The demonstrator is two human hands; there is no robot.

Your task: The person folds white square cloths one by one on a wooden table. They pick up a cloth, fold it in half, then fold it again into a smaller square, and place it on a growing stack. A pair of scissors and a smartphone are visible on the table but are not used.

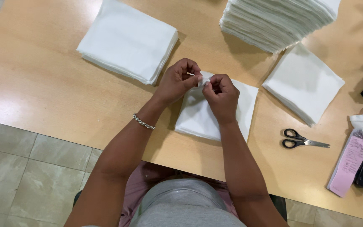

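A white square of thin cloth (198, 120) lies on the wooden table (43, 75) in front of me. My left hand (178, 80) and my right hand (221, 96) meet over its far edge. Both pinch a small raised bit of the white cloth between thumb and fingers. A beaded bracelet (143, 122) sits on my left wrist. Part of the cloth is hidden under my right hand and forearm.
A low stack of white cloth squares (129, 40) lies at the back left. A tall stack (274, 21) stands at the back right, with a thin pile (303, 82) below it. Black-handled scissors (303, 139), pink paper (349, 166) and dark devices sit at the right.
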